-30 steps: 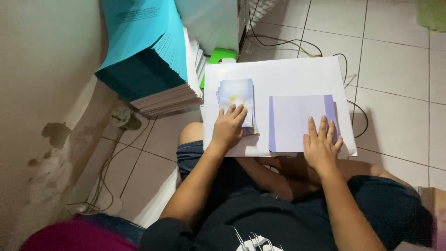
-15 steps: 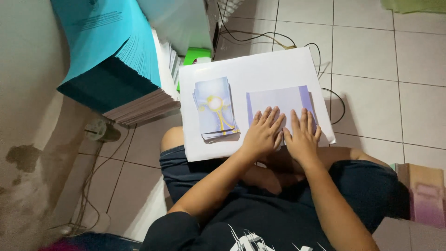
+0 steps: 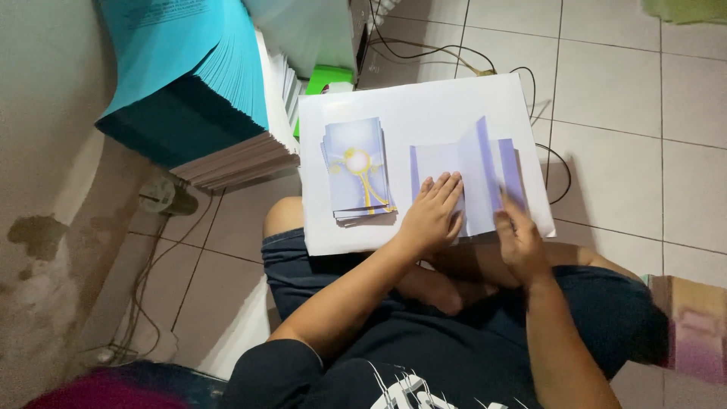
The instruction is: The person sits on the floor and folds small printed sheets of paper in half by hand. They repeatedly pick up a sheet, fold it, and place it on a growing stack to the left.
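Note:
A white board (image 3: 424,102) rests across my lap. On its left lies a small stack of folded cards (image 3: 356,170) with a pale blue and yellow picture. To the right lies a lavender-edged sheet (image 3: 469,182), its right part lifted into a fold. My left hand (image 3: 433,214) presses flat on the sheet's left half, fingers together. My right hand (image 3: 519,241) grips the sheet's lower right part and raises it.
A tall slanting pile of teal-covered sheets (image 3: 197,83) stands at the upper left on the tiled floor (image 3: 628,106). A green object (image 3: 327,77) and black cables (image 3: 454,57) lie behind the board. A stained wall (image 3: 45,227) runs along the left.
My left hand left the card stack and moved right onto the sheet. My right hand has lifted the sheet's right side into a fold. The camera shifted.

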